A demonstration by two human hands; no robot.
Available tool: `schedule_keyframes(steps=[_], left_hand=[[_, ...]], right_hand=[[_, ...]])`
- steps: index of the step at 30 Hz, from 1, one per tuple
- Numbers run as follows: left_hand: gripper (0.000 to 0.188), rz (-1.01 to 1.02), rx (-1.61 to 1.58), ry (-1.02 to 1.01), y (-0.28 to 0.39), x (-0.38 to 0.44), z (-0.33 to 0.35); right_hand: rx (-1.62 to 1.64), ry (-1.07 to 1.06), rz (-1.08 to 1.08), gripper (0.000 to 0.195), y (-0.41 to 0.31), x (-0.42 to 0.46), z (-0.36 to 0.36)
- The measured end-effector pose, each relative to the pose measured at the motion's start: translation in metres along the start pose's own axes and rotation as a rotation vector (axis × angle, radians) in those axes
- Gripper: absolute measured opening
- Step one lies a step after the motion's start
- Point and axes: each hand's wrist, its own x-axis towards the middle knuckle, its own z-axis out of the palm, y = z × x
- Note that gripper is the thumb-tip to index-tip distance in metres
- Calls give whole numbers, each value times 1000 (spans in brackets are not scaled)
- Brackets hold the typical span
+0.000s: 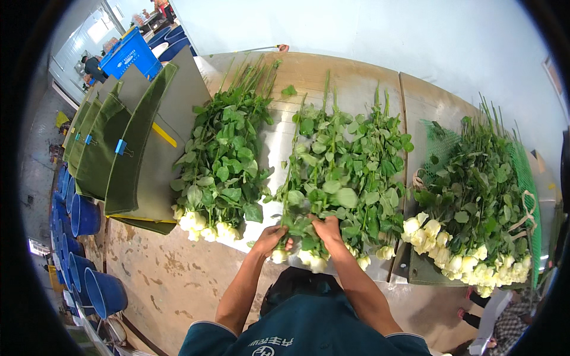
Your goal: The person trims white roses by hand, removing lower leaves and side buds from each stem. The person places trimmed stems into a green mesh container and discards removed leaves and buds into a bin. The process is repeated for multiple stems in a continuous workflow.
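Note:
Several white roses [314,260] with long leafy stems lie in the middle of a metal-topped table [278,129], blooms toward me. My left hand [272,241] is closed around a rose stem at the left of this group, just above its bloom. My right hand [327,229] rests among the leaves just above the neighbouring blooms; its fingertips are partly hidden, so its hold is unclear. Another pile of white roses [227,164] lies to the left. On the right, a large bunch of white roses [472,262] lies on green netting [525,178].
Upright panels covered in green cloth [133,147] with blue binder clips stand at the left. Blue buckets [104,291] line the floor beyond. A blue bin [131,53] is at the upper left. A person in checked clothing [512,322] is at the lower right.

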Motion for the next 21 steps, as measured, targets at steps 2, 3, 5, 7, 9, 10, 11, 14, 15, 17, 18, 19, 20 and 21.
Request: schedule_keyframes(steps=[2,3,5,7,9,10,11,14,15,17,18,19,20,21], left_hand=[[24,-33,-25,107,-4,-8,-10],[23,-34,-42,120,-5,-9,-10],[20,-27,-8,129,-8,-10,-4],[18,1,-13,119,-9,-7,7],[18,25,-27,142,-8,-14,13],[18,41,-36,155,-6,-16,15],[18,33,-35,161,-9,-16,8],[18,125,0,198,2,-18,6],[18,124,16,197,3,-17,2],[18,125,49,187,6,-12,-3],[18,126,25,156,4,-6,-6],[18,134,32,173,-3,-2,-11],[18,142,40,187,-4,-1,-11],[17,150,49,200,-3,1,-11]], right_hand=[[17,97,7,21,-22,-16,-19],[96,107,-21,21,-31,-20,-34],[46,110,-125,21,-10,-2,-58],[-133,140,-231,21,3,10,-76],[-148,137,-316,17,-20,-6,-84],[-48,151,-378,17,-37,-20,-86],[53,163,-435,17,-54,-37,-86],[138,175,-441,15,-85,-71,-81],[168,169,-449,15,-87,-75,-71],[190,138,-411,17,-61,-56,-54],[66,88,-372,19,-41,-37,-54],[-59,38,-331,20,-27,-23,-55],[141,17,-217,21,-25,-17,-44],[64,-11,-217,20,-23,-14,-44]])
